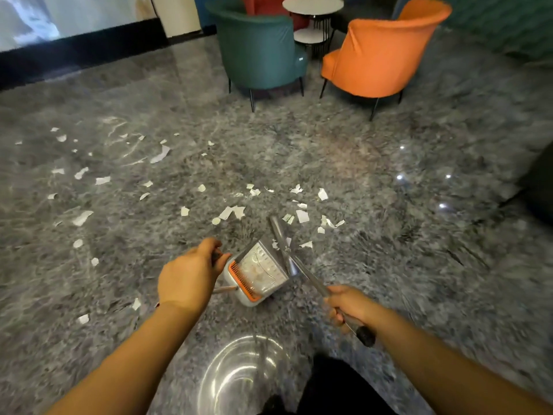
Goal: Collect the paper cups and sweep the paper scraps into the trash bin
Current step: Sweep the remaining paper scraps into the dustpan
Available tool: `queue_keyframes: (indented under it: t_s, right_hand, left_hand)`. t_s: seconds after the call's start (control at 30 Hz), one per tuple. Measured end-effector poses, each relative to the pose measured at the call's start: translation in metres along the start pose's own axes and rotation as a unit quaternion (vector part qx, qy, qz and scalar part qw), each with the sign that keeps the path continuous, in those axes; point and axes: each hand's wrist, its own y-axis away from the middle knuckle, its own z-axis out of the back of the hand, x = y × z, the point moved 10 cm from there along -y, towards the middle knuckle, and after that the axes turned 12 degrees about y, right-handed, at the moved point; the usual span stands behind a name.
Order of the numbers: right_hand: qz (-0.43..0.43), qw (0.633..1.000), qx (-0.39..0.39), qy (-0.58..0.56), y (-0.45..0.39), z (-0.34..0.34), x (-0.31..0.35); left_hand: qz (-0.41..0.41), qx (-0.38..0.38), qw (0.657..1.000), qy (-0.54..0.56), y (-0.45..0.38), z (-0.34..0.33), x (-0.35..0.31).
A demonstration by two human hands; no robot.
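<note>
Several white paper scraps lie scattered over the grey marble floor, mostly left and ahead of me. My left hand grips the handle of a grey dustpan with an orange comb edge; the pan holds some scraps. My right hand grips the metal broom handle, whose head sits on the floor just beyond the pan's mouth. A shiny metal trash bin stands open right below me, between my arms. No paper cups are in sight.
A teal armchair and an orange armchair stand ahead with a small round white table behind them. A dark object juts in at the right edge. My dark trouser leg is beside the bin.
</note>
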Motion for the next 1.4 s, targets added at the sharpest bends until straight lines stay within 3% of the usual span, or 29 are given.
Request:
queue_keyframes:
  t_s: [0.23,0.47,0.8,1.13,1.4]
  right_hand:
    - [-0.038,0.997,-0.042,-0.053,-0.074,0.070,0.038]
    - [-0.059,0.996,-0.068,0.000,-0.150,0.171,0.091]
    - [-0.115,0.988,-0.107,0.009,-0.227,0.279,0.127]
    - [-0.180,0.976,-0.124,-0.011,-0.262,0.310,0.134]
    - [-0.178,0.981,-0.081,0.010,-0.288,0.279,0.154]
  left_hand:
    - [-0.016,0.054,0.997,-0.049,-0.108,-0.061,0.009]
    - [0.009,0.103,0.993,-0.064,-0.222,-0.124,0.007]
    - [-0.037,0.117,0.989,-0.084,-0.352,-0.176,-0.013]
    - [-0.062,0.120,0.986,-0.102,-0.410,-0.190,-0.012]
    - [-0.073,0.102,0.988,-0.087,-0.419,-0.184,0.003]
